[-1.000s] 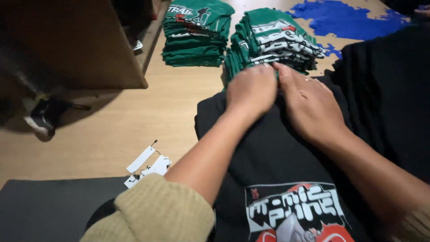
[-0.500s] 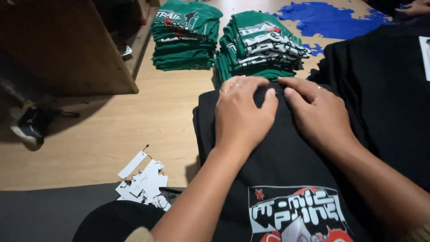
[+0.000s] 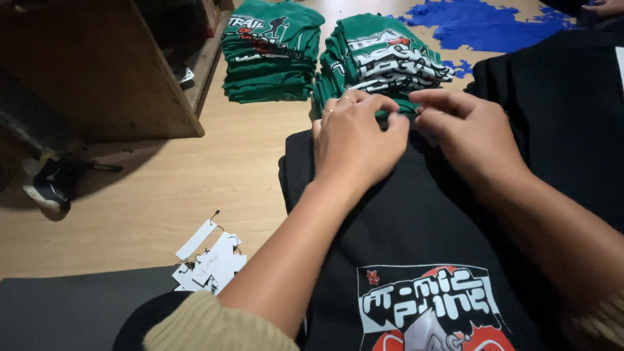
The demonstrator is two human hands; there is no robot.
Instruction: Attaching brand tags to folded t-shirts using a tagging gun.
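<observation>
A black t-shirt (image 3: 416,221) with a red and white print lies flat on the wooden floor in front of me. Both hands rest at its far edge, near the collar. My left hand (image 3: 357,140) lies knuckles up on the cloth, its fingertips pinching the edge. My right hand (image 3: 471,133) is beside it, fingers curled and pinching the same edge of black fabric. The two hands nearly touch at the fingertips.
Two stacks of folded green printed shirts (image 3: 272,49) (image 3: 380,58) stand just beyond the hands. A bunch of white paper tags (image 3: 209,260) lies at the lower left. A wooden cabinet (image 3: 97,65) stands at the left, blue paint (image 3: 481,23) marks the floor, and more black cloth (image 3: 565,110) lies at the right.
My hands have gone from pressing flat on the shirt to pinching its far edge with the fingertips. The view has shifted a little.
</observation>
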